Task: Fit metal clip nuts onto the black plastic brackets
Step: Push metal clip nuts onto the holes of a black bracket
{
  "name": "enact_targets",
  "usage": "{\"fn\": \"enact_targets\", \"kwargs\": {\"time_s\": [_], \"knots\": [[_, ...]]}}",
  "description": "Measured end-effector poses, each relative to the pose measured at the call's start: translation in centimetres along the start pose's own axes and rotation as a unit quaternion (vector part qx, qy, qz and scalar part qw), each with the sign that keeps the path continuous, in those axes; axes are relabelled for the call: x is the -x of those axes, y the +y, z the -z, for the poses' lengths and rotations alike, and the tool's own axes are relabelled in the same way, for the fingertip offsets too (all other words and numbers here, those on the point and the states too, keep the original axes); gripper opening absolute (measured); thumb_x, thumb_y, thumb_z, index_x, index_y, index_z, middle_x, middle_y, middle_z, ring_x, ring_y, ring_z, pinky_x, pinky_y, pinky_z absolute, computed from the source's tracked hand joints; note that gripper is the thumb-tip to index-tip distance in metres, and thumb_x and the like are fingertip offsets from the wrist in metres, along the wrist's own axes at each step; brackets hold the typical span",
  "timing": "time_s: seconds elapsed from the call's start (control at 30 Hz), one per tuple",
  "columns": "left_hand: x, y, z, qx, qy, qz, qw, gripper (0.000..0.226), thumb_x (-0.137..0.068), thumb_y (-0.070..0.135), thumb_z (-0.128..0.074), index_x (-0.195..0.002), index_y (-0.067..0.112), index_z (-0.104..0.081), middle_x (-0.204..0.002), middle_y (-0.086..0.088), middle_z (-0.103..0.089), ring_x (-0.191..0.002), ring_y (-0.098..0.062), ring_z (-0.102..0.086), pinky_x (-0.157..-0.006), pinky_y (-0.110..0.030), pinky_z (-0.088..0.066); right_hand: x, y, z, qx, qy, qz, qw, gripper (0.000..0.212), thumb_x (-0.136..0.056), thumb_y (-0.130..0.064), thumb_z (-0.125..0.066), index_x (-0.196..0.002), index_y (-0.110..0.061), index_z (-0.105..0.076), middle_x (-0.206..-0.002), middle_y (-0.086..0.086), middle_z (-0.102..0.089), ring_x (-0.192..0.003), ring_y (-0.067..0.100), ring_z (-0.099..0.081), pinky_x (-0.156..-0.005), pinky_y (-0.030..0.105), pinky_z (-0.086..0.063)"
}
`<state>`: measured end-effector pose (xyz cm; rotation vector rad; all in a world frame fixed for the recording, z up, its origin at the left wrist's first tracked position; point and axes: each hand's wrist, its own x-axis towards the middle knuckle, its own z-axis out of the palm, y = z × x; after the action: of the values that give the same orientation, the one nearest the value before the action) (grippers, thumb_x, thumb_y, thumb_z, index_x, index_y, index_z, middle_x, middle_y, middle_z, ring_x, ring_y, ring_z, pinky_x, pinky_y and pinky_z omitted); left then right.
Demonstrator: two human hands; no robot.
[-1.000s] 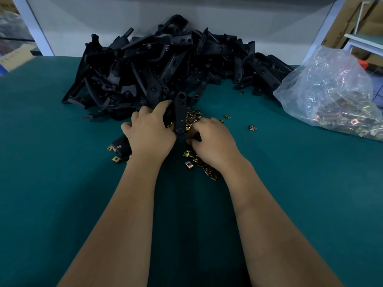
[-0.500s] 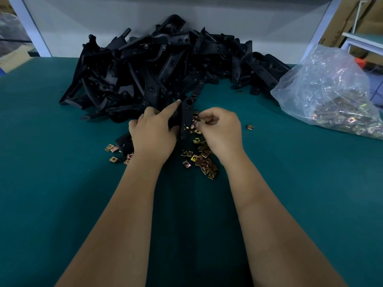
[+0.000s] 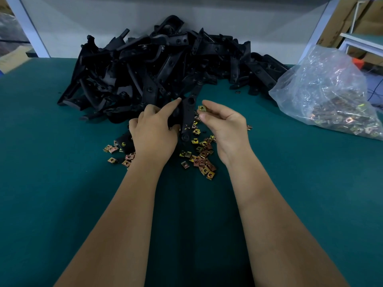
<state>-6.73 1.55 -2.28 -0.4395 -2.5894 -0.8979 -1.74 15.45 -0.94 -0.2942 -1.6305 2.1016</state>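
My left hand (image 3: pixel 154 133) grips a long black plastic bracket (image 3: pixel 187 119) that stands tilted above the green table, index finger stretched toward its upper end. My right hand (image 3: pixel 224 127) pinches one brass-coloured clip nut (image 3: pixel 202 108) between thumb and forefinger, just right of the bracket's top hole and apart from it. Several loose clip nuts (image 3: pixel 202 157) lie scattered on the table beneath both hands. A large heap of black brackets (image 3: pixel 157 67) is piled behind.
A clear plastic bag of clip nuts (image 3: pixel 329 94) lies at the right. More clip nuts (image 3: pixel 113 150) and a short black part (image 3: pixel 124 141) sit left of my left wrist. A grey wall closes the table's far edge. Cardboard boxes stand at the far right.
My right hand rose from the nut pile with one clip nut pinched and brought it up beside the bracket's top end. My left hand lifted the bracket slightly.
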Motion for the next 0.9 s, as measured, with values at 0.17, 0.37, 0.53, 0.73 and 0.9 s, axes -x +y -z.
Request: {"fn": "enact_targets", "kwargs": {"time_s": [0.17, 0.37, 0.53, 0.73, 0.9], "knots": [[0.07, 0.07, -0.09, 0.008, 0.01, 0.002, 1.0, 0.061, -0.088, 0.023, -0.064, -0.142, 0.045, -0.046, -0.115, -0.003, -0.055, -0.11, -0.024, -0.052, -0.102, -0.042, -0.026, 0.03, 0.0, -0.13, 0.035, 0.002, 0.025, 0.999, 0.033, -0.08, 0.009, -0.071, -0.092, -0.022, -0.075, -0.082, -0.009, -0.074, -0.08, 0.001, -0.069, -0.074, 0.011, -0.051], [0.06, 0.03, -0.14, 0.015, 0.016, 0.004, 1.0, 0.061, -0.087, 0.022, -0.065, -0.142, 0.044, -0.047, -0.115, -0.003, -0.056, -0.11, -0.023, -0.053, -0.102, -0.041, -0.026, -0.08, 0.14, -0.21, 0.04, 0.003, 0.014, 0.999, 0.026, -0.083, 0.004, -0.069, -0.091, -0.02, -0.076, -0.087, -0.003, -0.076, -0.089, 0.01, -0.07, -0.085, 0.022, -0.055], [0.11, 0.13, -0.13, 0.014, 0.018, 0.002, 1.0, 0.06, -0.087, 0.022, -0.065, -0.141, 0.044, -0.048, -0.113, -0.002, -0.055, -0.109, -0.022, -0.053, -0.101, -0.04, -0.026, 0.07, 0.28, -0.41, 0.013, 0.015, 0.009, 1.0, 0.022, -0.089, 0.004, -0.064, -0.088, -0.014, -0.075, -0.082, 0.0, -0.075, -0.081, 0.011, -0.071, -0.079, 0.022, -0.055], [0.07, 0.18, -0.09, 0.024, 0.023, -0.001, 0.999, 0.06, -0.086, 0.021, -0.065, -0.139, 0.045, -0.05, -0.109, -0.001, -0.056, -0.105, -0.02, -0.053, -0.098, -0.036, -0.025, 0.34, 0.15, -0.6, -0.044, 0.018, -0.037, 0.998, 0.018, -0.088, 0.004, -0.065, -0.088, -0.011, -0.073, -0.083, 0.004, -0.074, -0.075, 0.012, -0.071, -0.069, 0.02, -0.054], [-0.11, -0.03, -0.15, 0.04, 0.006, -0.005, 0.999, 0.06, -0.085, 0.022, -0.069, -0.137, 0.046, -0.052, -0.104, 0.002, -0.056, -0.101, -0.016, -0.054, -0.095, -0.029, -0.023, 0.41, -0.08, -0.54, -0.087, 0.024, -0.062, 0.994, 0.016, -0.088, 0.005, -0.065, -0.093, -0.01, -0.071, -0.087, 0.007, -0.072, -0.076, 0.015, -0.07, -0.069, 0.023, -0.056]]}}
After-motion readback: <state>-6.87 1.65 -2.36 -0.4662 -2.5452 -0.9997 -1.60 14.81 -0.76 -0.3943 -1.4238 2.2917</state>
